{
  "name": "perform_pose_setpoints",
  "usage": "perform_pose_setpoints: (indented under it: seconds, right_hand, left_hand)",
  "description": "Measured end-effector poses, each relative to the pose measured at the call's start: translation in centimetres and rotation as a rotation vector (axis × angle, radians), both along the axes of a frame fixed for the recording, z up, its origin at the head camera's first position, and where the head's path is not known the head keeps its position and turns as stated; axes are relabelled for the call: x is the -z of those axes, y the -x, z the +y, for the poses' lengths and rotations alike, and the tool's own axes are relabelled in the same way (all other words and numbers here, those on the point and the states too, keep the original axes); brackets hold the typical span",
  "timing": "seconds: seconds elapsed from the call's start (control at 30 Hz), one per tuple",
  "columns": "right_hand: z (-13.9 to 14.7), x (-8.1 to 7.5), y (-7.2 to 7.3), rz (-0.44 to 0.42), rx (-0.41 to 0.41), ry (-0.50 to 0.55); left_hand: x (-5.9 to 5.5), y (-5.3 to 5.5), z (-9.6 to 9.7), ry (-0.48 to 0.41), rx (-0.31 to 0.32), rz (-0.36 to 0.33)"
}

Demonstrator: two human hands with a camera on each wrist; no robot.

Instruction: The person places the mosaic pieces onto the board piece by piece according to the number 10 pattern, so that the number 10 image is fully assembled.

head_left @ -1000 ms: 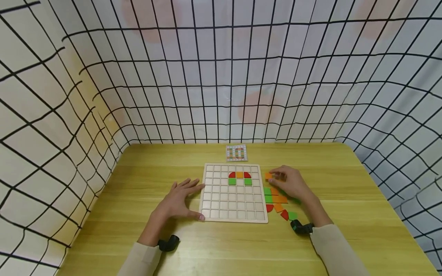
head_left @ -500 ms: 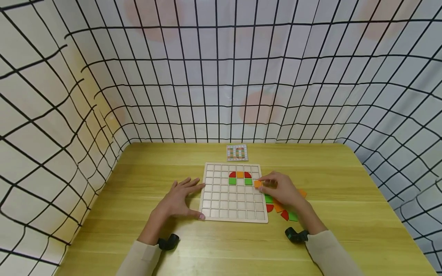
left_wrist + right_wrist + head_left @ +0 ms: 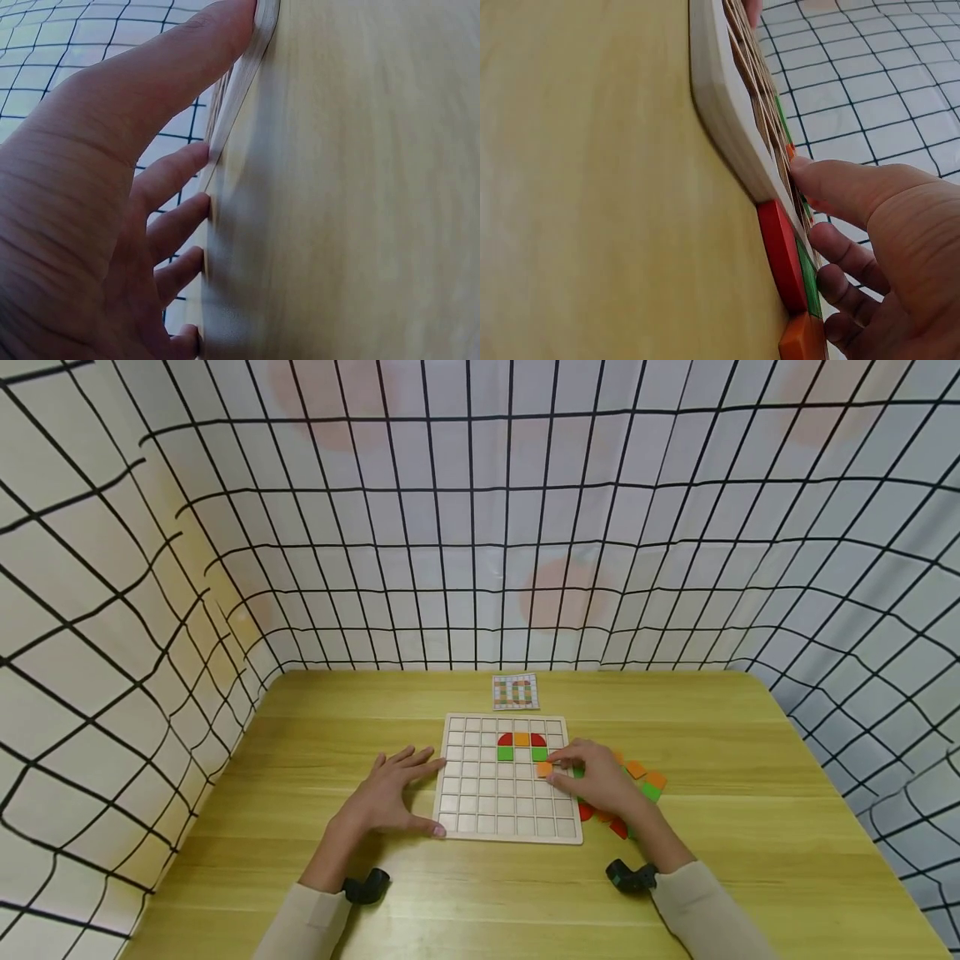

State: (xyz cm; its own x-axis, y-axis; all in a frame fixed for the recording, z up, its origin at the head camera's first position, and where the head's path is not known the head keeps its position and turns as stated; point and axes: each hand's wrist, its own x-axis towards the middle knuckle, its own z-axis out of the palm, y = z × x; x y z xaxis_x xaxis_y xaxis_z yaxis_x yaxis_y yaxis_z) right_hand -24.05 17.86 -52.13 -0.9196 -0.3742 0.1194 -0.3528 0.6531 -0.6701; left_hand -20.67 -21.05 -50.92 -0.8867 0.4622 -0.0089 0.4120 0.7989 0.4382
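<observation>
A wooden grid board (image 3: 487, 802) lies flat on the table, divided into square cells. Two red quarter-round tiles, an orange tile (image 3: 521, 740) and two green tiles sit in its upper cells, with one green tile (image 3: 506, 753) at the left. My right hand (image 3: 596, 777) pinches an orange square tile (image 3: 544, 769) between thumb and index finger, over the cell just below the right green tile. My left hand (image 3: 386, 797) is spread, its thumb and index fingertip touching the board's left edge; in the left wrist view its fingers (image 3: 176, 176) are stretched along that edge.
Loose orange tiles (image 3: 636, 769), green tiles (image 3: 651, 792) and red tiles (image 3: 618, 828) lie right of the board, partly under my right hand. A small pattern card (image 3: 515, 692) is behind the board. Black netting (image 3: 480, 568) surrounds the table's far side and flanks.
My right hand has carried the orange tile leftward from beside the board to over its right-hand cells. My left hand has stayed at the board's edge.
</observation>
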Motion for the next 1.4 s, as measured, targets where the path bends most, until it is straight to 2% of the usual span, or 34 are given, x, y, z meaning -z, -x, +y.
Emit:
perform_pose_setpoints:
  seconds: [0.57, 0.8, 0.97, 1.1, 1.27, 1.4]
  right_hand:
    - [-0.6, 0.4, 0.1, 0.036, -0.002, -0.007]
    - [-0.4, 0.3, 0.1, 0.014, 0.000, 0.037]
    - [0.4, 0.0, 0.2, 0.011, 0.053, 0.068]
    - [1.6, -0.1, 0.4, -0.025, 0.113, 0.083]
    - [3.7, -0.1, 0.6, 0.001, 0.172, 0.025]
    - [5.4, -0.1, 0.7, 0.039, 0.189, -0.009]
  left_hand:
    - [-0.1, 0.0, 0.0, 0.003, -0.010, -0.005]
    - [-0.1, -0.1, 0.1, 0.000, -0.007, -0.010]
    - [0.0, 0.0, 0.0, 0.008, -0.003, 0.001]
    - [-0.2, 0.1, 0.0, 0.006, -0.002, 0.004]
    - [-0.3, 0.1, 0.0, 0.005, 0.003, -0.002]
    - [-0.3, 0.0, 0.0, 0.004, 0.001, -0.002]
